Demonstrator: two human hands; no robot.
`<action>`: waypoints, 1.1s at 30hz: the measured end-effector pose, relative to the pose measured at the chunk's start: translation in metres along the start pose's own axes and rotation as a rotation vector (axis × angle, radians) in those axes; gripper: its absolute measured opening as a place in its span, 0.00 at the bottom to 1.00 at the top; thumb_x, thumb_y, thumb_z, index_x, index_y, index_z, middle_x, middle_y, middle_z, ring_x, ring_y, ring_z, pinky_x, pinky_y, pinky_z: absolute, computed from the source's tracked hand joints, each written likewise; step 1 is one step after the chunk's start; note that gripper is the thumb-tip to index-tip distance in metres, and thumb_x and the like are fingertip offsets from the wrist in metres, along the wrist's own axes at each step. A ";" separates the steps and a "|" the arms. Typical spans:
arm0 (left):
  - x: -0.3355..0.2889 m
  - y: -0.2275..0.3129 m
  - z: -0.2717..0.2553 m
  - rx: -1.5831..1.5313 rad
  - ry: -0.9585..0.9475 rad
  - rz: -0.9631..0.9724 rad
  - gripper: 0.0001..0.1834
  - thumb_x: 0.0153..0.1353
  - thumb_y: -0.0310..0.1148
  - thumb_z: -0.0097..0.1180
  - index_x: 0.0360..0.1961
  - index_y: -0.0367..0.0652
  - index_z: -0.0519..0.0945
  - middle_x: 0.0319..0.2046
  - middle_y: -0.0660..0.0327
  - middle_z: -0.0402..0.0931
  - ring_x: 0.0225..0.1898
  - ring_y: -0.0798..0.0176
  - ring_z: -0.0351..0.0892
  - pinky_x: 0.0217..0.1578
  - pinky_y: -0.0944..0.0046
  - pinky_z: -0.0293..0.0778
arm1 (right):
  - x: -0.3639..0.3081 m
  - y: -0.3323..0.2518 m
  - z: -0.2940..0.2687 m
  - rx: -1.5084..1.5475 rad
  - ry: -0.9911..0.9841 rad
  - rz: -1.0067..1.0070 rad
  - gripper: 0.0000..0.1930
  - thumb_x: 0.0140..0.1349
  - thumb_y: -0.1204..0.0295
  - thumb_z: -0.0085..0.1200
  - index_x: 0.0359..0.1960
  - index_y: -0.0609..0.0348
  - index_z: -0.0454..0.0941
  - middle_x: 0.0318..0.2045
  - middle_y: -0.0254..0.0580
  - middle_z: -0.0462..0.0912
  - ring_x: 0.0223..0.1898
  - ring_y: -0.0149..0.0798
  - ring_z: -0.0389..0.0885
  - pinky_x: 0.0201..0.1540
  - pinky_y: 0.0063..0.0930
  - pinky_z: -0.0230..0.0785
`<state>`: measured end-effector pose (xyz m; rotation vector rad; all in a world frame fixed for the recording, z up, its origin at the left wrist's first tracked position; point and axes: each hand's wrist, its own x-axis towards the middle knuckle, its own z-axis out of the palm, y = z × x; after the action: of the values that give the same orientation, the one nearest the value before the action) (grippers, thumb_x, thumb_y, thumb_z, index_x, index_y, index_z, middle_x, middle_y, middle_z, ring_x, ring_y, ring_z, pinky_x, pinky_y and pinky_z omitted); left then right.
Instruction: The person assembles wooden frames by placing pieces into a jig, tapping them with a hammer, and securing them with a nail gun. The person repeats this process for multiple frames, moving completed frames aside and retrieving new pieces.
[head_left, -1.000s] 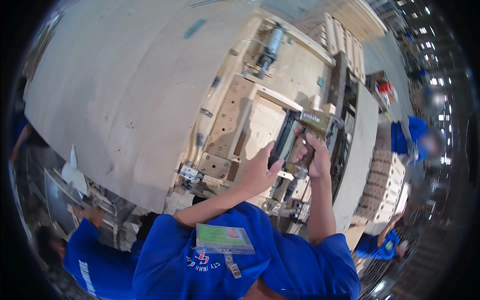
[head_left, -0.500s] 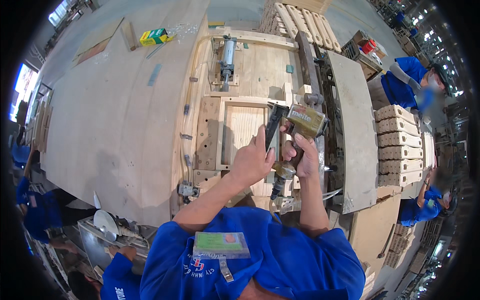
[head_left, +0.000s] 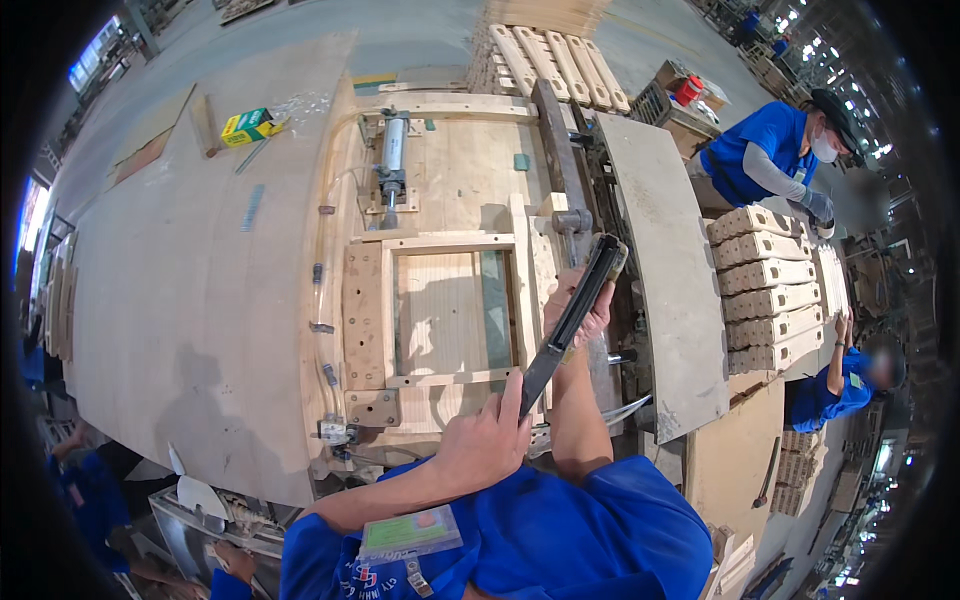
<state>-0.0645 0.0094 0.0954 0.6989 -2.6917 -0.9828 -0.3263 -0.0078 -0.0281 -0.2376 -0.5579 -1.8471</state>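
In front of my chest I hold an air staple gun (head_left: 572, 330), tilted so that its long black magazine faces up. My right hand (head_left: 592, 310) is wrapped round the gun's far part; its handle is mostly hidden behind the magazine. At the near, lower end of the magazine, the fingers of my left hand (head_left: 488, 438) are closed on it. Left of the gun, a rectangular wooden frame (head_left: 450, 243) lies in a wooden jig (head_left: 363, 310). Beyond the frame, an air cylinder (head_left: 393, 150) is mounted on the jig.
A broad board tabletop (head_left: 200, 300) spans the left, bearing a yellow-green box (head_left: 247, 127) and a bluish strip (head_left: 252, 207). Shaped wooden slats (head_left: 770, 290) are stacked at right, with more slats (head_left: 560, 65) at the back. Co-workers (head_left: 765, 155) stand at right and lower left.
The gun has been turned over, so its magazine now faces up and its body is mostly hidden. My left hand has moved down and nearer, onto the magazine's end. The view has shifted.
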 end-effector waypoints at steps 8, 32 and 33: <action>0.003 -0.007 0.007 -0.060 0.065 0.189 0.42 0.67 0.40 0.66 0.73 0.24 0.65 0.30 0.48 0.84 0.23 0.49 0.85 0.21 0.53 0.79 | 0.010 -0.013 -0.019 -0.042 -0.047 -0.020 0.33 0.81 0.55 0.52 0.71 0.77 0.67 0.55 0.55 0.77 0.21 0.24 0.79 0.22 0.20 0.72; 0.194 -0.447 -0.298 0.583 0.644 -0.719 0.17 0.72 0.43 0.56 0.52 0.45 0.86 0.53 0.45 0.85 0.58 0.41 0.83 0.58 0.43 0.78 | 0.004 -0.029 -0.007 -0.616 0.409 -0.045 0.32 0.83 0.51 0.47 0.67 0.74 0.63 0.54 0.54 0.78 0.18 0.26 0.72 0.16 0.22 0.64; 0.194 -0.459 -0.305 0.666 0.603 -0.747 0.19 0.72 0.43 0.56 0.55 0.45 0.86 0.55 0.45 0.85 0.58 0.41 0.84 0.58 0.43 0.79 | 0.001 -0.029 -0.007 -0.637 0.434 -0.045 0.33 0.83 0.50 0.47 0.68 0.73 0.63 0.54 0.54 0.78 0.19 0.27 0.72 0.16 0.22 0.64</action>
<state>0.0345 -0.5627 0.0339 1.8456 -2.1624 0.1217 -0.3531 -0.0050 -0.0415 -0.2328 0.3387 -1.9974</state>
